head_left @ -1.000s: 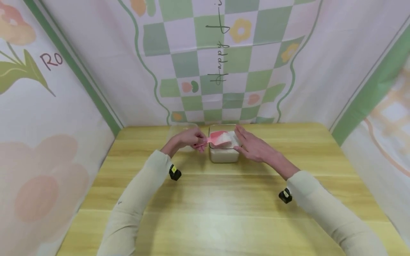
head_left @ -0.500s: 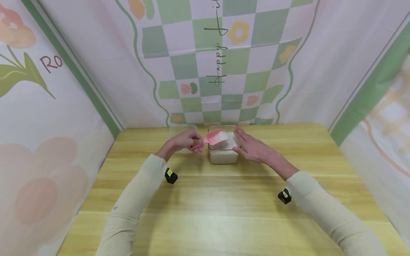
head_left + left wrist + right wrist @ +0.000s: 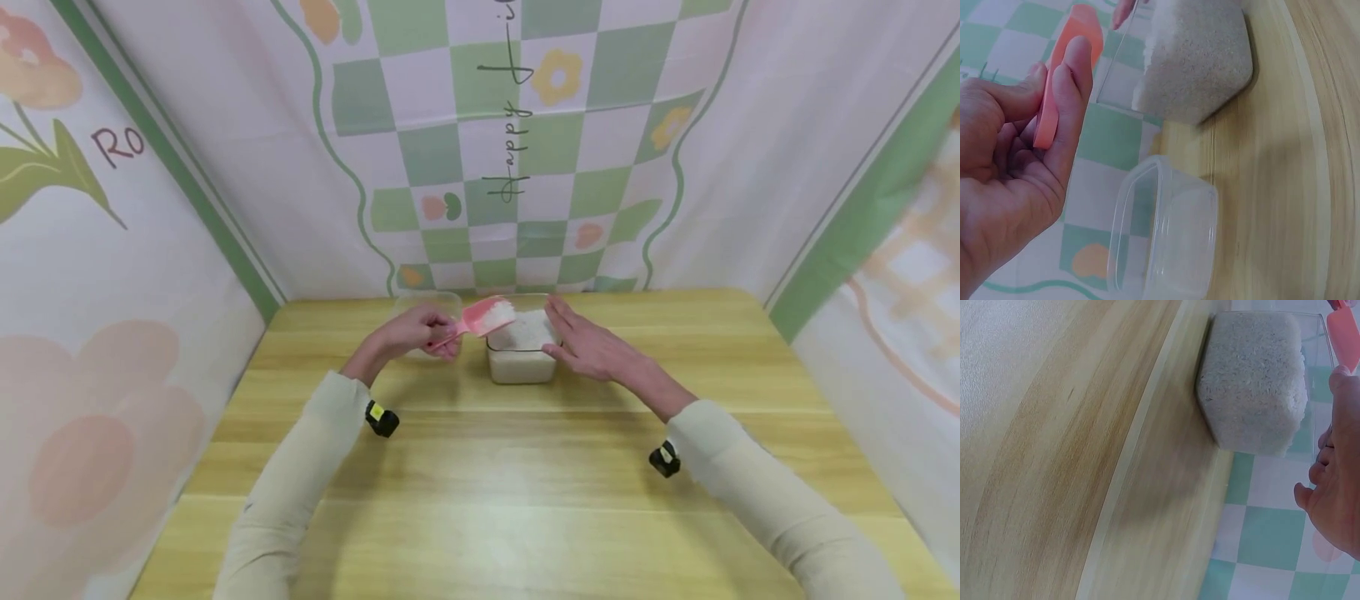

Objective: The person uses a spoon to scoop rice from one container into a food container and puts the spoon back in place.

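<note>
My left hand [image 3: 417,332] pinches the handle of a pink scoop [image 3: 474,316] between thumb and fingers. White rice [image 3: 499,313] lies heaped in the scoop, which is over the left rim of a clear container [image 3: 522,368]. Rice nearly fills that container, as the right wrist view shows its grains [image 3: 1254,381] through the wall. With fairly straight fingers, my right hand [image 3: 596,343] rests at the container's right rim, thumb toward the front corner. Partly behind my left hand stands a second clear plastic box [image 3: 1185,231]; no contents show in the left wrist view.
Both containers stand near the back edge of a wooden table [image 3: 480,483]. A patterned cloth [image 3: 495,150] hangs right behind them, and further cloth walls rise at the left and right.
My left hand has lifted the rice-loaded scoop out of the container and moved it left, toward the second box. My right hand stays at the rim.
</note>
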`<state>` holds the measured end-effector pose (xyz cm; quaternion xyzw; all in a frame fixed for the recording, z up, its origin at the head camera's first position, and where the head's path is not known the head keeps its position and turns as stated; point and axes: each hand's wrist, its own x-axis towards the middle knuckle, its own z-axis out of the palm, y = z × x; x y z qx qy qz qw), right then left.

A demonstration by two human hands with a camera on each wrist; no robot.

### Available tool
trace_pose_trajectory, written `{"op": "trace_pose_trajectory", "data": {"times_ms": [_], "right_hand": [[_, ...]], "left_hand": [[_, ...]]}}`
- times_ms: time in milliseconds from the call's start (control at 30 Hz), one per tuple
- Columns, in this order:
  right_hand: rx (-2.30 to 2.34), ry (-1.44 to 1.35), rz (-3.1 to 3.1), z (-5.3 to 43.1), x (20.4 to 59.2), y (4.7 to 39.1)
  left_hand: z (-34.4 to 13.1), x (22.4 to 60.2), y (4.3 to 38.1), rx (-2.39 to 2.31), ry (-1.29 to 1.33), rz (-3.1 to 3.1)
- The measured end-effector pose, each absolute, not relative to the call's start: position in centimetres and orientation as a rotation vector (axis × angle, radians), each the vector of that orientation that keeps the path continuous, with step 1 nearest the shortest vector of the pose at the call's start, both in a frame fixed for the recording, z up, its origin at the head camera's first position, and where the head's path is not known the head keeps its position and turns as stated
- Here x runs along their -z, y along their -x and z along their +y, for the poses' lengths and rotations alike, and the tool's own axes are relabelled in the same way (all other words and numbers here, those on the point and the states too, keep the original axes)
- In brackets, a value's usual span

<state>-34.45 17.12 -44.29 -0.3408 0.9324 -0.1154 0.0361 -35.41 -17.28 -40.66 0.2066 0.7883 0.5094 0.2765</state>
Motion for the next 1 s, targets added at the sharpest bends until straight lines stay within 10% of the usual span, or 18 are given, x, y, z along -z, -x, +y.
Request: {"op": "trace_pose_trajectory", "data": {"times_ms": [1000], "right_hand": [[0.393,1.020,2.836,16.9,44.6,35.0]], "left_hand": [[-24.3,42.0,34.2,-1.346,-0.338,2.368]]}}
